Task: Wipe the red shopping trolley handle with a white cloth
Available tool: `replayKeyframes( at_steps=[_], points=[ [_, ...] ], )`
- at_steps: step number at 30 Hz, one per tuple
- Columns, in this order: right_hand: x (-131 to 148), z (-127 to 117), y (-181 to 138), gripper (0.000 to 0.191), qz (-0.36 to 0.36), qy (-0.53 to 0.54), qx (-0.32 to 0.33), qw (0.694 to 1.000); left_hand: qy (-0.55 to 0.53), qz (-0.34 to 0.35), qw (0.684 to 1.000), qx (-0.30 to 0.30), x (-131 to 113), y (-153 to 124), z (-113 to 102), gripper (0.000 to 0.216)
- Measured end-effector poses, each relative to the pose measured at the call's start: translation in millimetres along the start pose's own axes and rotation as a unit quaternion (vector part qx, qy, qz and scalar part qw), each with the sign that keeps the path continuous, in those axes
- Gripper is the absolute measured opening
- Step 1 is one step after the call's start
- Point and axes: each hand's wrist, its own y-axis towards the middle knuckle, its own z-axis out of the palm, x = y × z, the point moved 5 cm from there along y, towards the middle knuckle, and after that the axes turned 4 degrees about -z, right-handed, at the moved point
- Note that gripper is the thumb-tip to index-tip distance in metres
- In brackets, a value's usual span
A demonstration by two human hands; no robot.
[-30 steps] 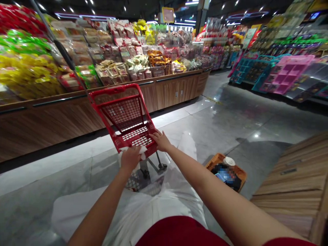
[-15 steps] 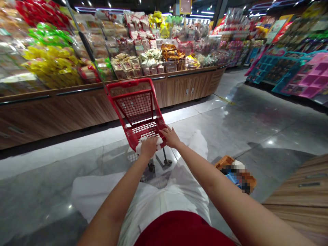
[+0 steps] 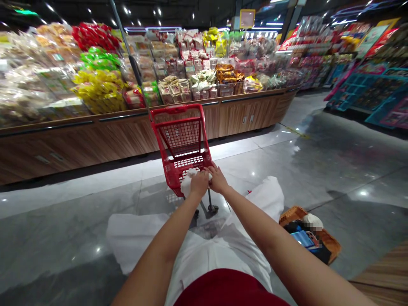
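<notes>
A red shopping cart (image 3: 180, 164) with a lattice seat back stands in front of me, its near end at my hands. My left hand (image 3: 199, 183) is closed on a white cloth (image 3: 186, 186), which lies bunched over the cart's near bar. Right beside it, my right hand (image 3: 218, 180) has its fingers bent over the near right corner of the cart. The fingertips of both hands almost meet, and a bit of the white cloth shows between them. The bar beneath the cloth is hidden.
Beyond the cart runs a wood-panelled display counter (image 3: 127, 138) piled with packaged snacks. On the grey floor at my right is an orange basket (image 3: 333, 245) with dark and blue things inside. Teal racks (image 3: 347, 91) stand farther right. A wooden cabinet (image 3: 385, 272) fills the lower right corner.
My left hand has slid right along the cart's near bar with the cloth, closer to my right hand. The view has turned left, so the cart and basket appear farther right.
</notes>
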Motion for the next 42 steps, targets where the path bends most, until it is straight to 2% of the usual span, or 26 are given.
replayKeyframes(
  at_steps=[2,7,9,12,16,19,21,26,28,30,33,35,37,39,42],
  points=[
    [-6,-3,0,0.078,-0.006,-0.015,0.022,1.0,0.013,0.031,0.999,-0.005,9,-5,1,0.03],
    [-28,-13,5,0.076,0.009,-0.038,0.05,0.998,0.039,0.058,0.997,-0.016,77,-41,-6,0.025],
    [-29,-14,8,0.074,0.023,-0.041,0.051,0.998,0.038,0.074,0.996,-0.022,91,-49,-12,0.029],
    [-17,-11,10,0.072,0.041,-0.045,0.038,0.997,0.034,0.045,0.998,-0.01,77,-42,-12,0.026],
    [3,-1,5,0.074,0.047,-0.032,0.007,0.998,0.007,0.0,1.0,-0.008,18,-15,-4,0.025],
    [5,3,-1,0.078,0.025,-0.013,0.014,1.0,-0.005,0.007,1.0,-0.018,-3,-7,-1,0.029],
    [-1,2,-3,0.082,0.012,-0.016,0.026,0.999,0.003,0.033,0.999,-0.019,7,-14,0,0.033],
    [-18,-6,1,0.079,0.009,-0.028,0.029,0.999,0.038,0.027,0.998,-0.028,82,-53,0,0.044],
    [-17,-6,4,0.078,0.019,-0.029,0.028,0.999,0.04,0.024,0.998,-0.045,98,-63,-2,0.046],
    [-11,-4,6,0.078,0.039,-0.035,0.021,0.998,0.034,-0.003,0.998,-0.059,98,-63,-1,0.044],
    [8,2,3,0.074,0.061,-0.06,-0.003,0.996,0.006,-0.022,0.998,-0.058,69,-50,5,0.038],
    [23,8,-2,0.069,0.036,-0.066,-0.015,0.997,-0.014,-0.004,0.998,-0.064,45,-40,9,0.038],
    [33,13,-8,0.065,0.001,-0.055,-0.019,0.998,-0.022,0.016,0.997,-0.075,33,-35,10,0.04],
    [33,13,-12,0.057,-0.023,-0.044,-0.02,0.999,-0.011,0.044,0.996,-0.076,37,-37,10,0.044],
    [19,5,-14,0.041,-0.034,-0.053,-0.028,0.998,0.02,0.074,0.995,-0.067,70,-53,9,0.05]
  ],
)
